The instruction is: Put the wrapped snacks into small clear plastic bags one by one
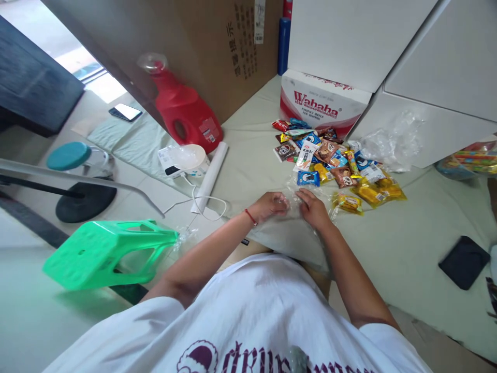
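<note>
the clear film (294, 207) between left hand (271, 206) and right hand (314, 211) is too blurred to trace. heaped snack packets (306, 156) partly hide one another; the shirt (267, 298) is cut off at the near edge.

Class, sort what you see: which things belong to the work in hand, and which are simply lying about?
In hand, judging by nearness:
clear plastic between left hand and right hand
probably the wrapped snacks piled beyond

Apparently lying about:
red jug
green stool
Wahaha carton

A red jug (184, 106) stands by brown cardboard (186, 41), a green stool (93, 251) near a round black base (87, 205).
</note>
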The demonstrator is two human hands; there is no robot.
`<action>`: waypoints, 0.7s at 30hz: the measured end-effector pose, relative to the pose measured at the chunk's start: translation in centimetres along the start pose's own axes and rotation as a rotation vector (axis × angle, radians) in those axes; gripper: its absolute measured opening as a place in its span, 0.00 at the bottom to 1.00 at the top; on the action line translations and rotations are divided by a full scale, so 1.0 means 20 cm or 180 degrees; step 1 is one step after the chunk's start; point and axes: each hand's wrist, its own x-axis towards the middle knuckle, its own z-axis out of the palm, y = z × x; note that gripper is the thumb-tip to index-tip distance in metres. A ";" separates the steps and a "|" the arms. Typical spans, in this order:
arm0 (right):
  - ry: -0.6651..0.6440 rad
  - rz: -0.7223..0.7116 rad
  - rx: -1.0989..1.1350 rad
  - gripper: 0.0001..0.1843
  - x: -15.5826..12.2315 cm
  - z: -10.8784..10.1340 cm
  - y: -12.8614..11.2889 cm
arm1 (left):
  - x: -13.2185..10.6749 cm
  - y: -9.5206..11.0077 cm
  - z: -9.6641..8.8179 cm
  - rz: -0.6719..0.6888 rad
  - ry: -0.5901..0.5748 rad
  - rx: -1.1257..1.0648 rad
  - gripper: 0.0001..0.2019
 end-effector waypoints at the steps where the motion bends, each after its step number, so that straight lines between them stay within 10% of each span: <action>1: -0.0019 0.0052 -0.0070 0.30 -0.01 -0.01 -0.01 | -0.03 -0.01 -0.02 -0.0226 0.0063 -0.0121 0.17; 9: -0.0563 0.0679 -0.1122 0.33 0.01 -0.03 -0.23 | -0.37 -0.15 -0.24 -0.0956 0.1277 0.0350 0.15; 12: -0.0706 0.0860 -0.1446 0.40 0.02 -0.01 -0.33 | -0.49 -0.15 -0.23 -0.0380 0.2031 0.0882 0.11; 15: -0.0799 0.0931 -0.1625 0.42 0.03 0.00 -0.39 | -0.57 -0.08 -0.06 0.0864 0.2453 0.1524 0.07; 19: -0.0852 0.0948 -0.1623 0.39 0.05 0.03 -0.35 | -0.45 -0.01 0.28 0.2006 0.1141 0.1862 0.08; 21: -0.0742 0.0830 -0.1378 0.37 0.05 0.06 -0.30 | -0.28 -0.01 0.41 0.2002 0.1108 0.2064 0.12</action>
